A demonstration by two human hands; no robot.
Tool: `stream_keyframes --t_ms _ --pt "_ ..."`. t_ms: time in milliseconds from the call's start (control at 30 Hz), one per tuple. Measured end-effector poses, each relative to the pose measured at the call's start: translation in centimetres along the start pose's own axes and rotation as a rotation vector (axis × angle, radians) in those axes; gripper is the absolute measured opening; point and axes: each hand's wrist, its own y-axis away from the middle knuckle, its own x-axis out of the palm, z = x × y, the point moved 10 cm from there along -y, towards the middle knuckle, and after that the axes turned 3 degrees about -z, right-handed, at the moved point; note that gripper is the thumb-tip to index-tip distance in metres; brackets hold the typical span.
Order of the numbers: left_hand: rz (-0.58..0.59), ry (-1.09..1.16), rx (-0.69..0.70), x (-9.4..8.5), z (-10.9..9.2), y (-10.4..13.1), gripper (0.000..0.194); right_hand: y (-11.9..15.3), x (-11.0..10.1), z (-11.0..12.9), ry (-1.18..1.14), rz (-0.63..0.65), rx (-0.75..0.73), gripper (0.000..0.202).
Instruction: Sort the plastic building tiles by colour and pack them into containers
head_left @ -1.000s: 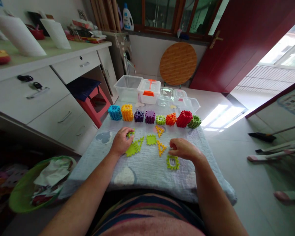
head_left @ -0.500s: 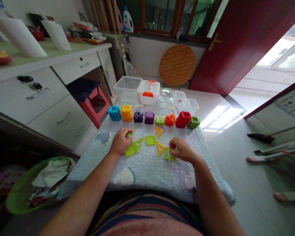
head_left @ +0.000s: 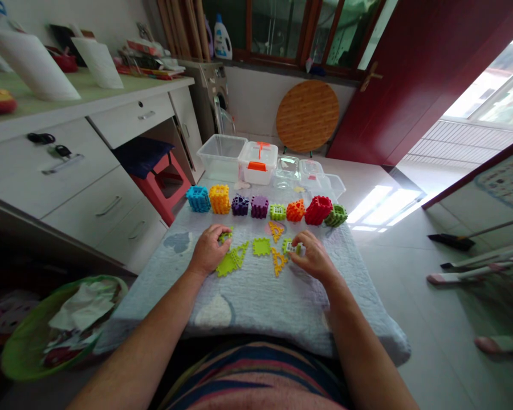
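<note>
My left hand [head_left: 208, 251] is closed around a small lime-green toothed building tile [head_left: 226, 233], mostly hidden by the fingers. Just below it lie a lime-green square tile [head_left: 226, 266] and a green triangle tile [head_left: 240, 254], touching. My right hand [head_left: 313, 257] grips a green window-patterned tile [head_left: 289, 247] by its right side, fingers bent over it. Between the hands are a flat lime-green square [head_left: 261, 246], an upper yellow triangle [head_left: 276, 231] and a lower yellow triangle [head_left: 278, 262]. The lower triangle is close to the window tile.
Behind the loose tiles runs a row of stacked tiles, from a blue stack [head_left: 198, 199] to a red stack [head_left: 318, 210]. Farther back stand an open clear bin [head_left: 222, 156] and a lidded box [head_left: 259, 163]. A pink stool [head_left: 165, 196] is left of the cloth-covered table [head_left: 265, 307].
My right hand has moved away from me and slightly left, taking the window tile from below the lower yellow triangle's right side to its upper right. My left hand stays nearly still.
</note>
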Motion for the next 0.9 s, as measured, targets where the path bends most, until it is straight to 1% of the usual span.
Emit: stream_keyframes --t_ms 100,167,233,367,600,700,800,900 --pt "0.0 -0.006 0.009 0.0 0.0 0.0 0.02 0.2 -0.2 -0.9 0.051 -0.023 0.046 0.031" --pt "-0.003 -0.008 0.013 0.0 0.0 0.0 0.02 0.2 0.2 -1.4 0.089 0.013 0.069 0.043" --pt "-0.002 -0.007 0.017 0.1 -0.1 0.0 0.02 0.3 0.9 -1.7 0.109 0.066 0.086 0.047" --pt "0.003 -0.01 0.014 0.1 0.0 0.0 0.02 0.3 1.6 -2.1 0.136 0.114 0.121 0.047" --pt "0.009 -0.01 0.008 0.1 0.0 0.0 0.019 -0.2 1.4 -2.1 0.181 0.182 0.136 0.048" --pt "0.012 -0.005 0.003 0.1 0.1 0.0 0.019 -1.5 1.4 -0.7 0.189 0.163 0.072 0.042" --pt "0.002 0.004 -0.001 0.0 0.1 0.0 0.019 -3.2 2.5 0.9 0.209 0.14 0.003 0.04" --pt "-0.004 0.02 -0.001 0.0 0.1 0.0 0.019 -4.5 3.7 0.7 0.251 0.087 0.05 0.038"
